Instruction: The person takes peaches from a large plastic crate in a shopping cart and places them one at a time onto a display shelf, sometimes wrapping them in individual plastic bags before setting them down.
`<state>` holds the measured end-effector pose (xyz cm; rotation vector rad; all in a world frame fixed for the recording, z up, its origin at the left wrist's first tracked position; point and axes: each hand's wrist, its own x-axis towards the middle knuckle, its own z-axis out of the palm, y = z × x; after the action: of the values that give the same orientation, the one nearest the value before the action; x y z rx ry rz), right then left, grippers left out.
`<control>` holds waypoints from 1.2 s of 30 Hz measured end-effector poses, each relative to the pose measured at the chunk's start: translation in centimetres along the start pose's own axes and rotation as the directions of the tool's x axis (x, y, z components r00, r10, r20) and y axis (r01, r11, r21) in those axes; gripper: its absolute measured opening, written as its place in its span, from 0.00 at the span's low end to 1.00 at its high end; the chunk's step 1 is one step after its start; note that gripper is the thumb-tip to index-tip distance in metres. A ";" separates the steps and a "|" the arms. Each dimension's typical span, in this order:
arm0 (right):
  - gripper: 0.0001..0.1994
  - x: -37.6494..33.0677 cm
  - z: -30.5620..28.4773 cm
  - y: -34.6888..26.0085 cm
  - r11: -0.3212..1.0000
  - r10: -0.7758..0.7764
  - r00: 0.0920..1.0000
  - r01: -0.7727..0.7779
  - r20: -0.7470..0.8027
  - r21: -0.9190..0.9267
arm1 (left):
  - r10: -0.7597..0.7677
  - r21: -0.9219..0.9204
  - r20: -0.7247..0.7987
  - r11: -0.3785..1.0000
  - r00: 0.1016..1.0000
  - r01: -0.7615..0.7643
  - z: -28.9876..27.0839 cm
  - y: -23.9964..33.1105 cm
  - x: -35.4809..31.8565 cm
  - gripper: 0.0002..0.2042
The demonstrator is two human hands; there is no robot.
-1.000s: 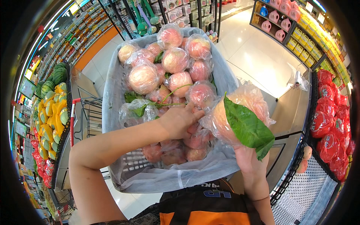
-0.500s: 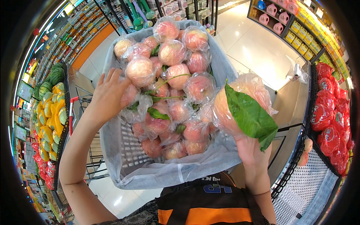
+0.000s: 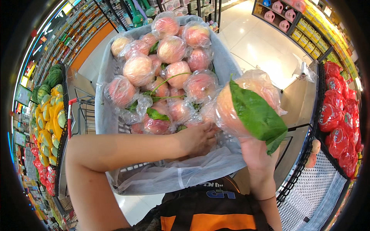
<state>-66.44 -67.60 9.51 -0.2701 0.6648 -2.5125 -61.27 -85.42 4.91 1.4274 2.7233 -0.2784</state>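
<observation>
A crate lined with pale blue cloth stands in front of me, heaped with peaches in clear plastic wrap. Green leaves and a thin stem lie among the fruit. My left hand reaches across the crate's near part, fingers curled round a wrapped peach that the hand mostly hides. My right hand is closed from below on a plastic-wrapped peach, raised near the camera at the crate's right side. A large green leaf hangs over that peach.
Black-edged display stands flank me. Yellow-wrapped melons and watermelons are on the left, red plastic packages on the right. A white woven tray is at lower right, with a shopping cart beside the crate.
My left hand has left the wrapped peach at the crate's left side and swung right and nearer, across to the near-right peaches. The right hand's raised peach stays nearly in place.
</observation>
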 end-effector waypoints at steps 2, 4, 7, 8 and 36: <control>0.20 0.0 0.1 0.3 1.000 -0.003 1.000 0.003 -0.024 -0.028 | -0.016 0.168 0.140 0.986 0.990 -0.008 1.9 1.0 1.1 0.13; 0.20 0.2 0.0 0.6 0.999 0.017 0.998 -0.020 -0.056 -0.041 | -0.048 0.327 0.268 0.944 0.962 -0.044 3.0 1.7 2.0 0.14; 0.21 0.4 0.2 0.2 0.999 0.030 0.998 -0.030 -0.057 -0.015 | -0.019 0.422 0.318 0.898 0.948 -0.124 2.3 1.5 2.3 0.15; 0.21 0.4 0.3 0.2 0.999 0.019 1.000 -0.020 -0.024 -0.037 | 0.003 0.433 0.310 0.890 0.951 -0.144 2.0 1.4 2.1 0.15; 0.30 0.6 0.8 -0.1 0.977 -0.104 0.992 0.088 -0.069 -0.195 | -0.446 0.209 -0.467 0.784 0.764 0.585 -6.8 -7.8 1.4 0.25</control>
<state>-66.75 -68.14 10.28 -0.2791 0.9492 -2.5639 -68.24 -87.39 12.42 0.7695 3.5337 -0.5737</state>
